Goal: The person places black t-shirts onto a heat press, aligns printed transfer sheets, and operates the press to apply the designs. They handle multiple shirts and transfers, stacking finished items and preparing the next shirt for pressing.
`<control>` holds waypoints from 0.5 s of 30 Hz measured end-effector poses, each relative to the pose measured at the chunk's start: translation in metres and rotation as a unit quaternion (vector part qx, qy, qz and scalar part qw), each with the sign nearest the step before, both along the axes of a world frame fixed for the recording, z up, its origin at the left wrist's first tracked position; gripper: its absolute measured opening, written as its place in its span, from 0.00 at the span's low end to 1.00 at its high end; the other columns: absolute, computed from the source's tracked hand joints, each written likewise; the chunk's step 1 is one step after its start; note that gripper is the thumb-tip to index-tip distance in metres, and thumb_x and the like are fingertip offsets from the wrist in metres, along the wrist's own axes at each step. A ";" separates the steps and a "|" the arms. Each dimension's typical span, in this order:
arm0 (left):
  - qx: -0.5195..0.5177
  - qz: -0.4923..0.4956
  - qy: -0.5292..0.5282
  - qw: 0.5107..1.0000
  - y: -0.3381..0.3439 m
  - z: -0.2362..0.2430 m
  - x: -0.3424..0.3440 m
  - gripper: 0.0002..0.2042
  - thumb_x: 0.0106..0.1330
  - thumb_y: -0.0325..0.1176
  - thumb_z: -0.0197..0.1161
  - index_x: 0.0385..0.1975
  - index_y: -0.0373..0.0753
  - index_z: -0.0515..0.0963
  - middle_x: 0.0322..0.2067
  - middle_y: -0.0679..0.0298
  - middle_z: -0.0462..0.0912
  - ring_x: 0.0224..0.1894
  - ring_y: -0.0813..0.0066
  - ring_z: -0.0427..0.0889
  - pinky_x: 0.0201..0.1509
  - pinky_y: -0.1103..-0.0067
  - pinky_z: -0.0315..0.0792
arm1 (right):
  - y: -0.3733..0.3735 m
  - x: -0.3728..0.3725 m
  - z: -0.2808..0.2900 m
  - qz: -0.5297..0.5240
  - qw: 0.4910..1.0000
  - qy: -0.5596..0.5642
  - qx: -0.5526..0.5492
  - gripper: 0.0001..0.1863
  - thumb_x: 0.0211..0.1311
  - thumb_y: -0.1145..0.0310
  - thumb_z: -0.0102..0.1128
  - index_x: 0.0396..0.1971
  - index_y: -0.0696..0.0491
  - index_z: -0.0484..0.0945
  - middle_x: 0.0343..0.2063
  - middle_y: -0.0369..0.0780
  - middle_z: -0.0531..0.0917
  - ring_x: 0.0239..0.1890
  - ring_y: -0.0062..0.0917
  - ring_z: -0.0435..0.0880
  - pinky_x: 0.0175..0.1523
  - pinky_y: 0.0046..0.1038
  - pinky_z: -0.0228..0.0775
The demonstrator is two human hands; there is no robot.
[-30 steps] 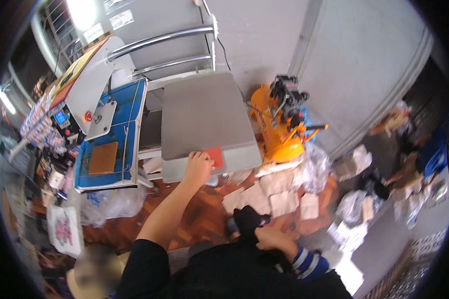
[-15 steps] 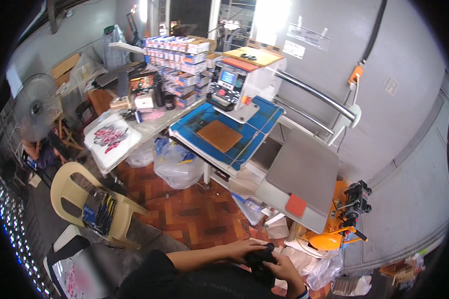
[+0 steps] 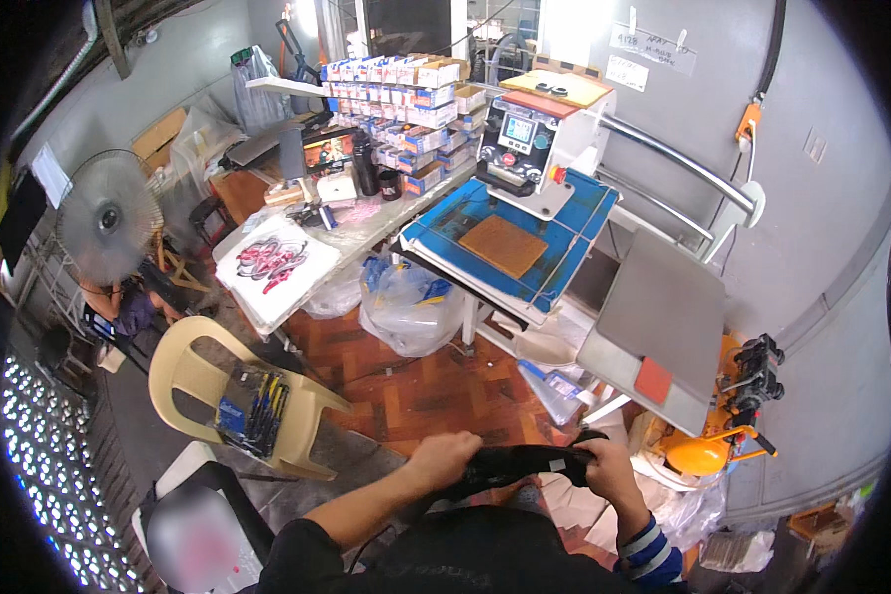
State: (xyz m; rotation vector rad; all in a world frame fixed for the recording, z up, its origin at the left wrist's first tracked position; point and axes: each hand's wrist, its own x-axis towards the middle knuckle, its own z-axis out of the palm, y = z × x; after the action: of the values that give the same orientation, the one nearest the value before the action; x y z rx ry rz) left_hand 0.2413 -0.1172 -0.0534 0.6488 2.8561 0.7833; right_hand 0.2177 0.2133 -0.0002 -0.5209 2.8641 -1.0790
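A piece of black cloth (image 3: 513, 462), perhaps a garment, is stretched between my hands in front of my body, with a small white tag or patch near its right end. My left hand (image 3: 445, 460) is closed round one end. At the other end, the fingers of my right hand (image 3: 609, 469) wrap over the gathered fabric; a striped blue and white band circles that forearm. Past my right hand is a grey flat platen (image 3: 663, 307) with a red square pad (image 3: 652, 379) on its near corner.
A heat press machine with a blue bed (image 3: 445, 238) stands ahead, beside a table bearing stacked small boxes (image 3: 396, 99) and a printed white cloth (image 3: 277, 262). A cream plastic chair (image 3: 183, 361) holds dark packages. An orange compressor (image 3: 698, 455) is at right. A person (image 3: 134, 307) sits behind the fan (image 3: 109, 218).
My hands have moved apart, and the bunched black cloth is now pulled out lengthwise between them. The view has shifted, so the room appears farther right.
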 end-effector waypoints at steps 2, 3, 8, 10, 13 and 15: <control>-0.026 0.012 0.013 0.999 -0.037 0.010 -0.011 0.15 0.58 0.35 0.71 0.44 0.39 0.82 0.37 0.53 0.85 0.45 0.51 0.85 0.47 0.64 0.79 | 0.001 0.009 -0.009 -0.035 0.997 -0.015 -0.072 0.09 0.52 0.78 0.62 0.35 0.57 0.85 0.34 0.47 0.87 0.36 0.46 0.87 0.46 0.40 0.78; -0.004 0.011 0.023 1.000 -0.053 0.030 -0.022 0.13 0.58 0.31 0.71 0.43 0.39 0.83 0.36 0.54 0.85 0.43 0.55 0.86 0.46 0.65 0.80 | 0.006 0.016 -0.017 -0.065 0.989 -0.023 -0.127 0.09 0.52 0.78 0.62 0.34 0.57 0.85 0.34 0.47 0.88 0.36 0.46 0.87 0.46 0.40 0.78; 0.288 0.086 -0.130 0.945 -0.063 0.059 -0.041 0.11 0.57 0.22 0.69 0.40 0.33 0.85 0.32 0.58 0.85 0.36 0.70 0.86 0.41 0.74 0.77 | 0.023 0.025 -0.020 -0.105 0.988 0.095 -0.068 0.06 0.54 0.71 0.68 0.32 0.55 0.86 0.33 0.46 0.86 0.39 0.44 0.85 0.47 0.39 0.77; 0.299 0.076 -0.144 0.940 -0.041 0.068 -0.040 0.11 0.56 0.20 0.69 0.39 0.32 0.85 0.31 0.60 0.85 0.36 0.71 0.85 0.41 0.75 0.77 | 0.021 0.021 -0.029 -0.134 0.982 0.103 -0.082 0.06 0.58 0.68 0.67 0.33 0.54 0.86 0.35 0.46 0.86 0.40 0.44 0.85 0.47 0.38 0.76; 0.301 0.019 -0.164 0.939 0.009 0.069 -0.040 0.11 0.57 0.19 0.68 0.40 0.31 0.84 0.32 0.63 0.84 0.36 0.75 0.83 0.42 0.76 0.76 | 0.035 0.036 -0.026 -0.246 0.957 -0.040 -0.146 0.10 0.63 0.64 0.66 0.36 0.55 0.84 0.37 0.47 0.86 0.41 0.45 0.85 0.48 0.38 0.76; 0.262 -0.058 -0.096 0.958 0.008 0.037 -0.067 0.10 0.61 0.18 0.65 0.42 0.31 0.84 0.34 0.66 0.84 0.37 0.78 0.81 0.45 0.78 0.75 | 0.046 0.049 -0.017 -0.268 0.947 -0.063 -0.163 0.13 0.64 0.61 0.67 0.38 0.56 0.82 0.37 0.48 0.86 0.41 0.46 0.85 0.48 0.39 0.75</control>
State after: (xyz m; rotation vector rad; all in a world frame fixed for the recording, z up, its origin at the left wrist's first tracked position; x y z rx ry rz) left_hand 0.1741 -0.1097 -0.0160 0.7343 2.4111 1.5104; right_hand 0.2670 0.2589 -0.0175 0.3474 2.7858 -1.6007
